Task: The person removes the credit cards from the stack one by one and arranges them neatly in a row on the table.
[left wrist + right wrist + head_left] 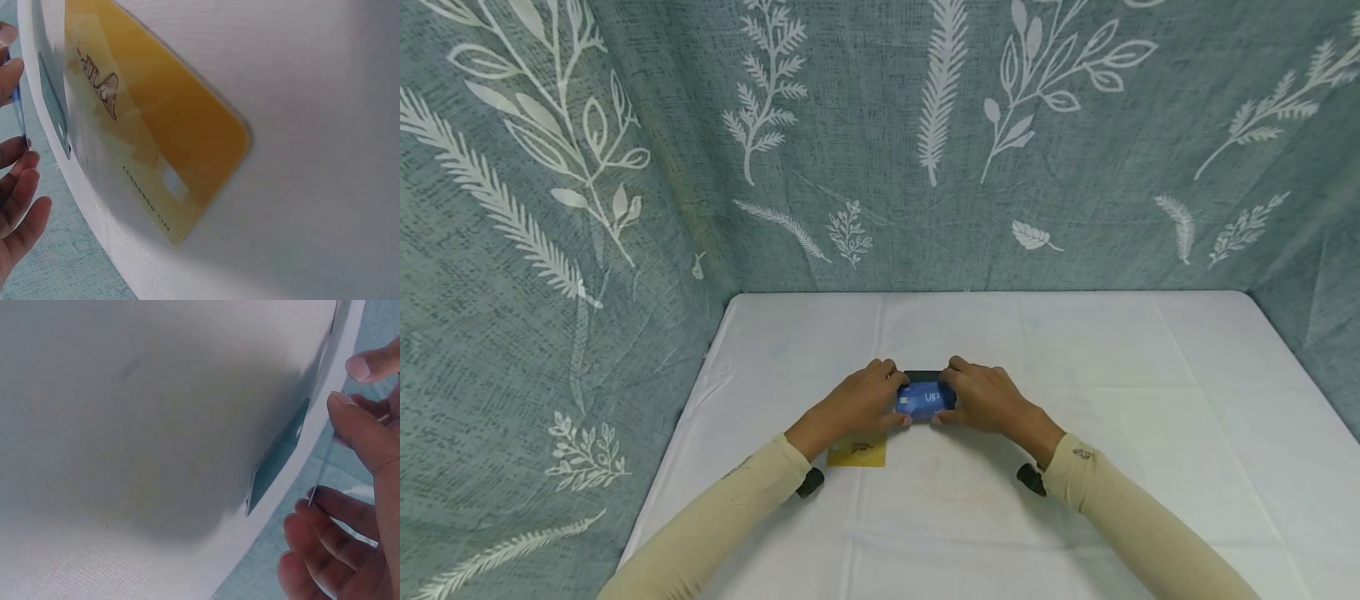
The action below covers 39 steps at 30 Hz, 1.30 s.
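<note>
My left hand (pixel 865 398) and right hand (pixel 988 398) hold a blue card (pixel 925 400) between them, one at each short end. It carries the letters VIP and a chip mark. Thumbs grip its near edge and fingertips its far edge, the card raised over the table. Past it lies a dark flat card (pixel 922 376), partly hidden by the blue one; the right wrist view shows this dark card (pixel 278 459) on the cloth with a shiny face. Close to my left wrist a yellow card (pixel 856 451) lies flat, its printed lettering and number visible in the left wrist view.
White cloth covers the table (pixel 1150 417). Teal curtains (pixel 880 150) with white leaf prints hang behind it and on its left side. Small black wrist devices (pixel 1032 479) sit under both sleeves.
</note>
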Tool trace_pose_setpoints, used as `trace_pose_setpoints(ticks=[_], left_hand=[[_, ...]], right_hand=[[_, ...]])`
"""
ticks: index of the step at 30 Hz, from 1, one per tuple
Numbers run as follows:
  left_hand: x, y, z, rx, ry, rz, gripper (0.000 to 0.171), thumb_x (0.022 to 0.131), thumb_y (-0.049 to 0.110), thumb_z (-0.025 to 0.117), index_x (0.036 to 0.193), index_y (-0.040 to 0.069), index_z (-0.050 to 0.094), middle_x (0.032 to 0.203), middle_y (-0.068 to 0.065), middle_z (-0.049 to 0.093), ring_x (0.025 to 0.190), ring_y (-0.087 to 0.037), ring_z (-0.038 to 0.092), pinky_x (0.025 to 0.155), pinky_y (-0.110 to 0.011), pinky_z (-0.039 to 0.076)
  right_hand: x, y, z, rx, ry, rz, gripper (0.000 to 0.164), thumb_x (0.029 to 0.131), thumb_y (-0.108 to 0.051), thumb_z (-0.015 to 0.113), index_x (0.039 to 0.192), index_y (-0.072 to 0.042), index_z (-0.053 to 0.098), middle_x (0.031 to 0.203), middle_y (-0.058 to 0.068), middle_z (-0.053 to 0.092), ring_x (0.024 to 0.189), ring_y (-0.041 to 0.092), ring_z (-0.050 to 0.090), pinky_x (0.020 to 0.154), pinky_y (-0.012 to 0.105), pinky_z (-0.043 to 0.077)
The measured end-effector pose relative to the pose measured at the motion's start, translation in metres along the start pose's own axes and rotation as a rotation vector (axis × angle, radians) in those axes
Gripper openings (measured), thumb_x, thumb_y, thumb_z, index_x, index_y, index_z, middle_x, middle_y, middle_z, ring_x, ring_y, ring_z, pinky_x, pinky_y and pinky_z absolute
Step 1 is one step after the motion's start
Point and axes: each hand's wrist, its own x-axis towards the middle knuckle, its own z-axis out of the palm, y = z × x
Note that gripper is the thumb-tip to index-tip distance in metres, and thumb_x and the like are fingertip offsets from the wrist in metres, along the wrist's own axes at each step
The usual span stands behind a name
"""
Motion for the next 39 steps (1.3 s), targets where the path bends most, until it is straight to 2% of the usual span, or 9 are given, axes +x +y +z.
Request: trace_pose_setpoints(ticks=[19, 39], left_hand=[[-0.0037, 0.0027, 0.0, -0.026, -0.016, -0.02, 0.059, 0.089, 0.047, 0.074, 0.129, 0.005, 0.062, 0.119, -0.011, 0.059, 0.101, -0.019, 0.056, 0.085, -0.035, 0.052], [-0.0065, 0.0049, -0.0017, -0.025, -0.007, 0.011, 0.059, 0.09, 0.048, 0.073, 0.128, 0.005, 0.061, 0.116, -0.009, 0.059, 0.1, -0.017, 0.056, 0.085, -0.034, 0.052]], right_hand=[[-0.0044, -0.002, 0.0003, -0.006, 0.036, -0.035, 0.063, 0.075, -0.052, 0.085, 0.116, -0.007, 0.07, 0.104, 0.004, 0.064, 0.075, 0.012, 0.063, 0.055, 0.027, 0.049], [-0.0093, -0.0035, -0.0015, -0.027, 0.055, -0.049, 0.062, 0.074, -0.052, 0.085, 0.115, -0.007, 0.07, 0.102, 0.004, 0.063, 0.074, 0.013, 0.063, 0.054, 0.028, 0.049]])
